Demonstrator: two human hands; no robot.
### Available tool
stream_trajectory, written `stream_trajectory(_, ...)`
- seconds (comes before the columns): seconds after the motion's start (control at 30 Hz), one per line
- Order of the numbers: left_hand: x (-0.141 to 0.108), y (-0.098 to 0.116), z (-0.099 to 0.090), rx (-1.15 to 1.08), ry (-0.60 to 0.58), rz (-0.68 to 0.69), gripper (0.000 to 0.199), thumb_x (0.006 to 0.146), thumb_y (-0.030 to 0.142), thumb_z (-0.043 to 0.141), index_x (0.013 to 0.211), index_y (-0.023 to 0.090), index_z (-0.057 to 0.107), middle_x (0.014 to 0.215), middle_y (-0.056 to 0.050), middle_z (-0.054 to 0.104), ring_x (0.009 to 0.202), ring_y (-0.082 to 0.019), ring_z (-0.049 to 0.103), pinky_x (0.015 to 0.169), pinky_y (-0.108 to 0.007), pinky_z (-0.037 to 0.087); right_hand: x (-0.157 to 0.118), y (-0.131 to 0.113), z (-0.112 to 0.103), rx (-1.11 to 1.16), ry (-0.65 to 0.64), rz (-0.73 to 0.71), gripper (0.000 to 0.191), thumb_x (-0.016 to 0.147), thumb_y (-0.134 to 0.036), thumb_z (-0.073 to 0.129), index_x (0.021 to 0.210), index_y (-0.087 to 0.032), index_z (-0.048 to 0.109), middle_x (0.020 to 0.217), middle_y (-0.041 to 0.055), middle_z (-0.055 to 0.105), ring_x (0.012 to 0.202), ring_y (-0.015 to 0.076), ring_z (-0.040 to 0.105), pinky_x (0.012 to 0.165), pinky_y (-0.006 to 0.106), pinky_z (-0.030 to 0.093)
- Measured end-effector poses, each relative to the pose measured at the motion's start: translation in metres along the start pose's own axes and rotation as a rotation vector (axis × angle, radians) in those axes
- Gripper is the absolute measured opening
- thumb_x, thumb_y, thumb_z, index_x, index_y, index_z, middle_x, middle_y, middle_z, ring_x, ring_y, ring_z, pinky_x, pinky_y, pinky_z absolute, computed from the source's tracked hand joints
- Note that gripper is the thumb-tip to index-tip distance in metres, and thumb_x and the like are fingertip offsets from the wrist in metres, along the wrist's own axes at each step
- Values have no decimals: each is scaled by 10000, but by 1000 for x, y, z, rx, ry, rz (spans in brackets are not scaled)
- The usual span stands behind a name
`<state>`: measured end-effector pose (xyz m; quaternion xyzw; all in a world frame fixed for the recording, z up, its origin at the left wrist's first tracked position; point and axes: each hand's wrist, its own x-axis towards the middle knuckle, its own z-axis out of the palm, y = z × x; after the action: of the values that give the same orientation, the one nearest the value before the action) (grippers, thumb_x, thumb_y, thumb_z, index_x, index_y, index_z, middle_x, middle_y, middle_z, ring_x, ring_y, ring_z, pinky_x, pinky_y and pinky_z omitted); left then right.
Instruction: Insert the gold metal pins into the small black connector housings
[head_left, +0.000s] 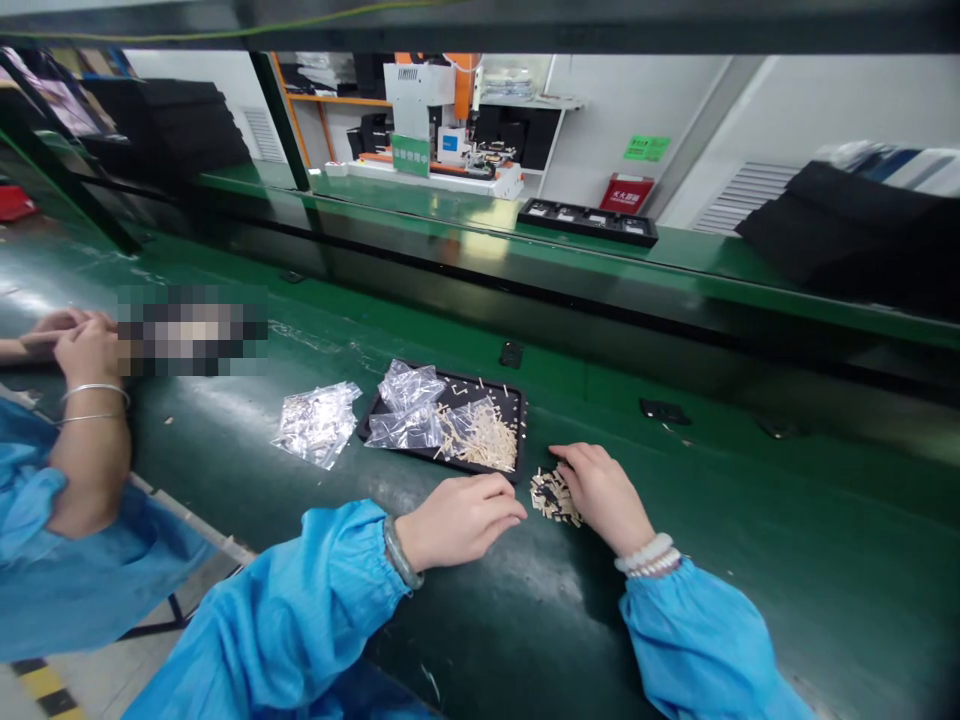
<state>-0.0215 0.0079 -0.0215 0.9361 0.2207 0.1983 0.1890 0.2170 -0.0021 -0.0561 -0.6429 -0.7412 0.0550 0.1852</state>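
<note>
On the green tabletop (pixel 480 610) lies a small pile of pale and black pieces (pixel 553 497). My right hand (pixel 604 495) is at the right side of this pile, fingertips over its edge; whether they hold a piece is too small to tell. To the left of the pile, my left hand (pixel 463 518) hovers in front of the black tray, fingers drawn together and pointing right; nothing can be made out in them. The black tray (pixel 519 400) holds many pale small pieces (pixel 487 437) and clear plastic bags (pixel 409 400).
More clear bags (pixel 318 423) lie left of the tray. A co-worker's hands (pixel 82 340) and blue sleeve are at the far left. Black flat parts (pixel 663 411) lie toward the back. A raised shelf (pixel 450 210) carries a black compartment tray (pixel 587 222).
</note>
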Motion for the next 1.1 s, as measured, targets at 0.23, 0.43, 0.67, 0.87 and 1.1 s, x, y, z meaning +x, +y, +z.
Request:
stream_trajectory(0.23, -2, 5, 11, 19, -100, 39, 216, 906, 259, 398, 990, 217, 593, 982, -7, 591, 850, -115, 580, 723, -214, 440, -2, 6, -1, 11, 17, -5, 260, 840, -174, 369, 941, -172, 609, 880, 97, 650, 846, 243, 555, 787, 393, 453)
stream_trajectory(0.43, -2, 6, 11, 30, -126, 46, 216, 908, 266, 389, 985, 222, 586, 983, -3, 593, 847, -120, 584, 719, -221, 434, -10, 10, -16, 48, 7, 14, 262, 888, -262, 351, 990, -199, 584, 903, 71, 651, 850, 217, 577, 791, 374, 462)
stream_trajectory(0.67, -3, 5, 10, 58, -114, 62, 213, 908, 267, 385, 985, 226, 580, 975, 0, 591, 835, -120, 581, 713, -225, 433, -15, -4, -13, 63, -89, -53, 142, 843, -280, 485, 806, -221, 609, 829, 53, 622, 813, 216, 553, 757, 361, 448)
stream_trajectory(0.87, -3, 5, 9, 74, -99, 79, 203, 903, 258, 394, 969, 217, 581, 959, 0, 590, 808, -116, 581, 685, -222, 432, -17, -3, -14, 103, -93, -44, 194, 889, -258, 405, 856, -209, 589, 845, 53, 625, 819, 199, 549, 759, 349, 453)
stream_trajectory(1.1, -2, 4, 10, 74, -101, 63, 205, 903, 256, 395, 975, 218, 584, 968, -6, 586, 827, -121, 580, 694, -226, 433, -18, -10, -10, 53, -86, -80, 156, 855, -298, 490, 819, -216, 619, 867, 61, 625, 861, 220, 553, 773, 373, 446)
